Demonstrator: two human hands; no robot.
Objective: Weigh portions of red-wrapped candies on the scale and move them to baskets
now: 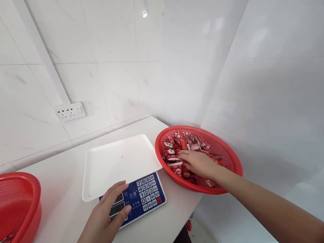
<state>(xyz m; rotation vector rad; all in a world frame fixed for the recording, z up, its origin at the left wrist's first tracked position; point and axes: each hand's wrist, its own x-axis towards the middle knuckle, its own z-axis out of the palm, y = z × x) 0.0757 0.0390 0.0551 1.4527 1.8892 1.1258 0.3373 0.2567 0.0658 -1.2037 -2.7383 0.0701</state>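
Observation:
My right hand reaches into a red plastic basket at the right. Its fingers stretch out onto a heap of small red wrapped snack packets; the fingertips are partly hidden among them, and no packet is lifted. Over the display end of a digital scale is my left hand, its thumb and fingers spread apart with nothing between them. The scale has a blue panel with white number keys. Its white weighing tray holds nothing.
Another red basket stands at the lower left, with a bit of a packet at its bottom. All of this is on a white table pushed into a corner of tiled walls. A power socket is on the left wall.

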